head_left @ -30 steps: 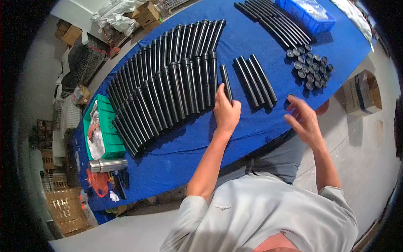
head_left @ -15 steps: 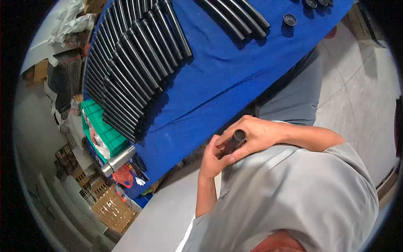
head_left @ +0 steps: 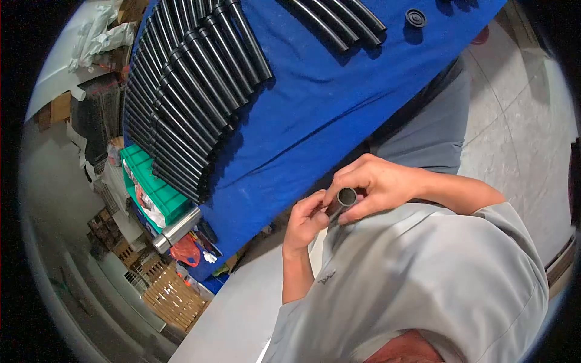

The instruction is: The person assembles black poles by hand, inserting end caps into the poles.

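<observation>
Both hands are holding one black tube (head_left: 344, 199) near the chest; right hand (head_left: 378, 184) is gripping its open end, left hand (head_left: 305, 221) its lower part; the long axis is pointing up toward the camera.

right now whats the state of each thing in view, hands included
black tube: held in both hands, open end facing the camera
left hand: gripping the tube
right hand: gripping the tube's end
tube rows: lying side by side on the blue table
cap: loose on the table
</observation>
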A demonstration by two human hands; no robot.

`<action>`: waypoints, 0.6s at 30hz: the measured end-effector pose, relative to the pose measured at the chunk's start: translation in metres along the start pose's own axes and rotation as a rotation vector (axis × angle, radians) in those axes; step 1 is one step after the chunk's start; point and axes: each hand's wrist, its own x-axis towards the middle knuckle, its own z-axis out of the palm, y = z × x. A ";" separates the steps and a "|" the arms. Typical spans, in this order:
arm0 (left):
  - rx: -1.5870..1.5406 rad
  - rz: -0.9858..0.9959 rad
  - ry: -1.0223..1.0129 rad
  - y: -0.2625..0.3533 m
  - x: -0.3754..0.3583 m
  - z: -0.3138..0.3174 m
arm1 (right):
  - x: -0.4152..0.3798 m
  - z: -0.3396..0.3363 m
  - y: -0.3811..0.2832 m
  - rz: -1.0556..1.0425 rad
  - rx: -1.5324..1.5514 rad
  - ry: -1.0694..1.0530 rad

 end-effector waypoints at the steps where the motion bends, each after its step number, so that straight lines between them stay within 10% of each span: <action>1: -0.023 0.000 -0.001 -0.001 0.000 0.001 | -0.001 0.000 -0.002 -0.031 -0.037 0.011; 10: -0.097 0.056 0.017 0.014 0.011 0.016 | 0.004 -0.001 -0.013 0.076 -0.111 0.045; 18: -0.846 0.393 0.429 0.011 0.023 0.017 | 0.004 0.006 0.002 0.098 -0.316 0.026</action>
